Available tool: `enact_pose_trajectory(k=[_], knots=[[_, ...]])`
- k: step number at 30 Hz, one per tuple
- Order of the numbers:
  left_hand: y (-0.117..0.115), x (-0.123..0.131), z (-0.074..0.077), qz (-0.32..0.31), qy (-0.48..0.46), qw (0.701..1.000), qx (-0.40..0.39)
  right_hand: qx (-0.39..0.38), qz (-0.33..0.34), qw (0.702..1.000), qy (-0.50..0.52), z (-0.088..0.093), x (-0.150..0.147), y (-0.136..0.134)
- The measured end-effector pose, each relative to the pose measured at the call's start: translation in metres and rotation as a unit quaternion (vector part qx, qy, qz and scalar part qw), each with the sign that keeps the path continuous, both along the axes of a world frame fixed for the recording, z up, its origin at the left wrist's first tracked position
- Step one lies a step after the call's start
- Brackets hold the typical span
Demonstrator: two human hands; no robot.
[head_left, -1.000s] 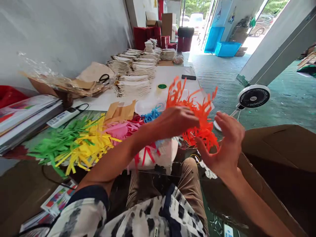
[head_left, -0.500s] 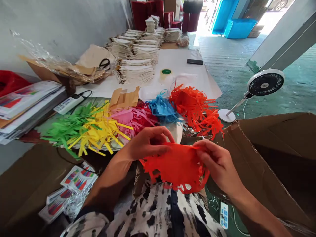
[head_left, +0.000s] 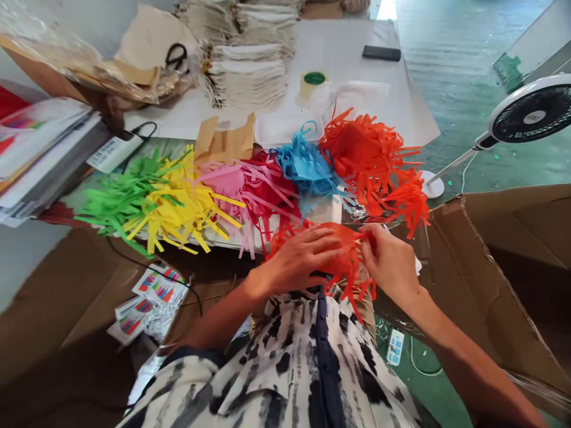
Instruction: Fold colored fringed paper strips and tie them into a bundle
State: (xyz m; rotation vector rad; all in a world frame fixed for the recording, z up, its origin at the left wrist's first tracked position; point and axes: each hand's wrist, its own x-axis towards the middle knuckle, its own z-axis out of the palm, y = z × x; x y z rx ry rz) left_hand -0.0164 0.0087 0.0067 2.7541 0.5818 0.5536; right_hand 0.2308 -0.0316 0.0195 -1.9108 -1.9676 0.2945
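Note:
My left hand [head_left: 298,260] and my right hand [head_left: 391,263] are both closed on a piece of orange fringed paper [head_left: 345,264], held low over my lap. The left fingers lie across its top, the right pinches its right edge. Just beyond, along the table's front edge, lies a row of cut paper fringes: green [head_left: 116,199], yellow [head_left: 178,205], pink [head_left: 232,181], red [head_left: 267,190], blue [head_left: 303,169] and a big orange pile [head_left: 375,160].
A large open cardboard box [head_left: 504,267] stands at my right. Further back are stacks of white paper bags [head_left: 245,80], a tape roll [head_left: 312,83], a phone [head_left: 381,53], scissors [head_left: 176,54] and printed sheets [head_left: 40,148]. A small fan [head_left: 526,116] stands on the green floor.
I lifted an orange piece from the pile, brought it down toward my lap and spread it. Now both hands gather it together; the view has tilted further down.

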Motion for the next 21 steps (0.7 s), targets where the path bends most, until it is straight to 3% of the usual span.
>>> enact_pose_trajectory(k=[3, 5, 9, 13, 18, 21], knots=[[-0.012, 0.008, -0.015, 0.052, 0.032, 0.998, 0.018, 0.114, 0.084, 0.986, -0.092, 0.008, -0.006, -0.017], [-0.019, 0.013, -0.020, 0.092, 0.033, 0.995, 0.025, 0.137, 0.157, 0.972, -0.112, 0.006, -0.013, -0.031], [-0.026, 0.015, -0.016, 0.112, 0.028, 0.993, 0.025, 0.128, 0.203, 0.961, -0.140, -0.021, -0.022, -0.050], [-0.015, -0.010, 0.002, 0.125, 0.060, 0.990, -0.013, 0.143, 0.208, 0.954, -0.159, -0.039, -0.014, -0.051], [0.010, -0.070, 0.037, 0.233, 0.127, 0.964, -0.033, 0.133, 0.215, 0.959, -0.126, -0.026, -0.004, -0.041], [0.007, -0.084, 0.057, 0.272, 0.117, 0.955, -0.019, 0.119, 0.218, 0.964, -0.098, -0.018, -0.001, -0.037]])
